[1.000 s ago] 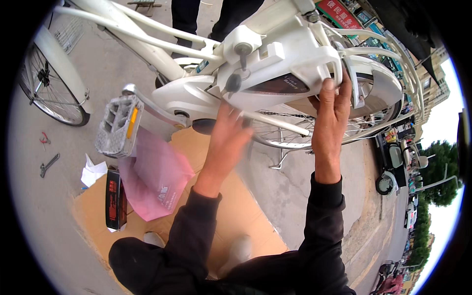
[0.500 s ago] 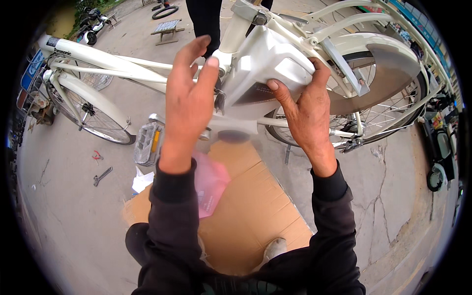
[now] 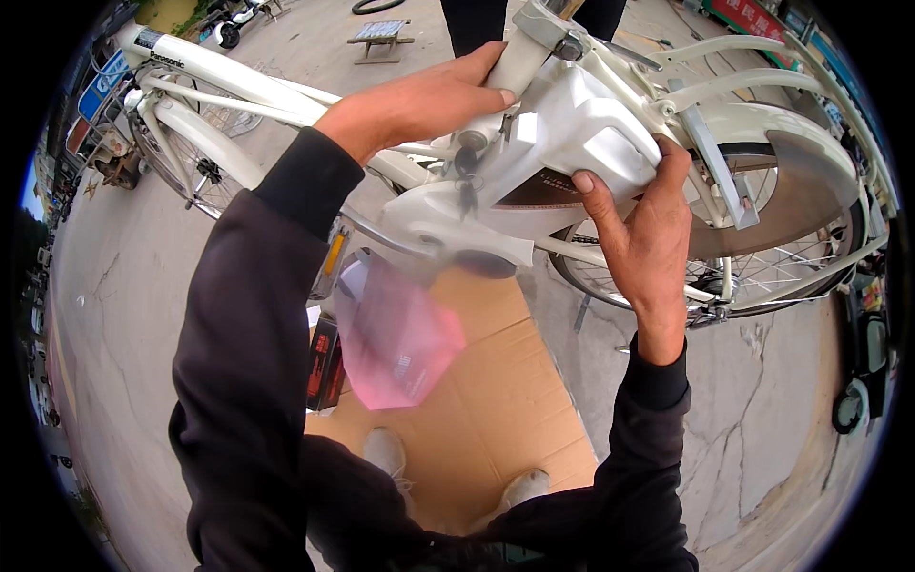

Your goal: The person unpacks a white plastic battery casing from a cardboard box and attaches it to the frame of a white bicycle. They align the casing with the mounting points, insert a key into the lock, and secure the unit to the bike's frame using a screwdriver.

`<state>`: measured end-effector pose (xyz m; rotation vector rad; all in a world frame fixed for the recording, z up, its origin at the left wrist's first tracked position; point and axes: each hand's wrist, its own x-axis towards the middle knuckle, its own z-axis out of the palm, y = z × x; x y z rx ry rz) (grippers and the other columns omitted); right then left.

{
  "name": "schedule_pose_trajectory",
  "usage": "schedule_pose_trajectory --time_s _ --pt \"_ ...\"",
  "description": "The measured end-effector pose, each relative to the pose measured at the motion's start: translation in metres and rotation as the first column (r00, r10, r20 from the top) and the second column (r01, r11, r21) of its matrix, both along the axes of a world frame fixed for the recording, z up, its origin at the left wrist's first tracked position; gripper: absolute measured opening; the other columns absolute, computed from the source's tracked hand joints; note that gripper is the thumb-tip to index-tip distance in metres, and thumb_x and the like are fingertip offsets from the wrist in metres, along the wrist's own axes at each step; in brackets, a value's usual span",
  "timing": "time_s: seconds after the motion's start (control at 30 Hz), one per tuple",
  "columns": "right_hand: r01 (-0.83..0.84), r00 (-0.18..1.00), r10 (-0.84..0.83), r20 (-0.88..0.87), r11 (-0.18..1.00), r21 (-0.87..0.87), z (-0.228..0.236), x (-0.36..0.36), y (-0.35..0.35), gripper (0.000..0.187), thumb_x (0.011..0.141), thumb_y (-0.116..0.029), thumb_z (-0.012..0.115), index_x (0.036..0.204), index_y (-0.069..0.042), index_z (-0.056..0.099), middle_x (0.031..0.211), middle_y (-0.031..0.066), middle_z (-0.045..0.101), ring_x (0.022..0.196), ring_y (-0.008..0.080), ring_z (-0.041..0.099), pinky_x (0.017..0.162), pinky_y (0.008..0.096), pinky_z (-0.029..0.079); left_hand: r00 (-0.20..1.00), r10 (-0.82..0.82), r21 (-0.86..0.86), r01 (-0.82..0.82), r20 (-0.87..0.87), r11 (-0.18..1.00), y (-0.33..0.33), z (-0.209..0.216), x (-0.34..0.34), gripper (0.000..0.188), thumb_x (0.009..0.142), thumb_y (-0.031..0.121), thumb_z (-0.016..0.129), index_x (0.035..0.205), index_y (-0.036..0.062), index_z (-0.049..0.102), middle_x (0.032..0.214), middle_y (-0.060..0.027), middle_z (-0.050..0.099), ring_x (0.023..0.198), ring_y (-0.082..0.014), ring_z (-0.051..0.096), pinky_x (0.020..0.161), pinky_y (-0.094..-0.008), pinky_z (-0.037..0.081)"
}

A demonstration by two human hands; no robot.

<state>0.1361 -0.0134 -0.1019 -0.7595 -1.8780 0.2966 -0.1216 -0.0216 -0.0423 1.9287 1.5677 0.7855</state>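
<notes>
A white electric bicycle's frame (image 3: 233, 81) stretches across the upper view, front wheel at left. My left hand (image 3: 415, 103) reaches over the frame, and its thumb and fingers close round the upright seat tube (image 3: 519, 65). Behind that tube sits a white battery pack (image 3: 562, 124) with a dark label panel. My right hand (image 3: 653, 234) grips the pack's right side near its handle, thumb on the near face and fingers at the handle edge. Whether the pack is fully seated I cannot tell. Below the frame, the crank arm (image 3: 389, 231) leads to a pedal partly behind my left sleeve.
A flattened cardboard sheet (image 3: 505, 372) lies under my feet, with a blurred pink sheet-like thing (image 3: 405, 353) and a black-and-red box (image 3: 326, 362) over its left part. Another person's dark-clad legs (image 3: 475, 24) stand beyond the bicycle. The rear wheel (image 3: 762, 257) is at right.
My left hand was raised with fingers apart beside the frame; now it is on the seat tube. My right hand stays on the battery pack. The whole view has shifted.
</notes>
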Motion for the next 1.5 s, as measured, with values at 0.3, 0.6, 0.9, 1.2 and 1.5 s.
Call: schedule_pose_trajectory --time_s 0.3,0.6,0.9,1.2,1.5 --pt "0.03 0.994 -0.031 0.109 1.0 0.009 0.004 -0.001 0.001 0.075 0.088 -0.038 0.08 0.134 0.005 0.039 0.09 0.0212 0.068 0.07 0.0339 0.067 0.066 0.0427 0.053 0.985 0.093 0.048 -0.101 0.146 0.994 -0.006 -0.012 -0.006 0.059 0.103 0.026 0.051 0.156 0.0037 0.039 0.152 -0.0102 0.05 0.138 -0.0208 0.046 0.115 -0.0323 0.033" --pt "0.016 0.991 -0.01 0.137 0.999 -0.049 0.005 0.003 0.005 0.069 0.091 -0.031 0.079 0.136 0.002 0.038 0.096 0.025 0.071 0.079 0.0365 0.072 0.07 0.0404 0.056 0.985 -0.056 0.109 0.039 0.165 0.993 -0.006 -0.021 -0.015 0.063 0.1 0.024 0.051 0.157 0.0003 0.034 0.147 -0.014 0.052 0.136 -0.0239 0.048 0.114 -0.0324 0.034" --pt "0.038 0.989 -0.051 0.138 0.995 0.095 -0.005 0.008 0.001 0.074 0.085 -0.026 0.085 0.134 0.007 0.04 0.104 0.025 0.069 0.088 0.0358 0.072 0.074 0.0388 0.057 0.944 0.125 0.186 -0.188 0.305 0.964 -0.05 -0.041 0.017 0.063 0.106 0.033 0.05 0.154 -0.0047 0.036 0.148 -0.0204 0.05 0.14 -0.0271 0.045 0.117 -0.034 0.031" --pt "-0.028 0.993 0.028 0.112 1.0 -0.003 -0.004 0.012 0.003 0.072 0.085 -0.029 0.085 0.131 0.004 0.041 0.105 0.0231 0.069 0.096 0.0311 0.07 0.084 0.0389 0.055 0.864 0.504 0.437 -0.456 0.007 0.775 -0.084 -0.059 0.049 0.026 0.091 0.023 0.069 0.08 0.0011 0.06 0.064 -0.0123 0.064 0.052 -0.0331 0.061 0.053 -0.0415 0.046" --pt "-0.045 0.996 0.034 0.083 0.99 0.13 -0.011 0.013 0.01 0.07 0.082 -0.026 0.087 0.127 0.004 0.044 0.092 0.0215 0.065 0.073 0.0373 0.067 0.062 0.0415 0.052 0.593 0.732 0.789 -0.25 -0.334 0.562 -0.076 -0.066 0.059 0.011 0.084 0.015 0.07 0.084 0.007 0.062 0.075 -0.0063 0.062 0.06 -0.0264 0.066 0.053 -0.0383 0.051"
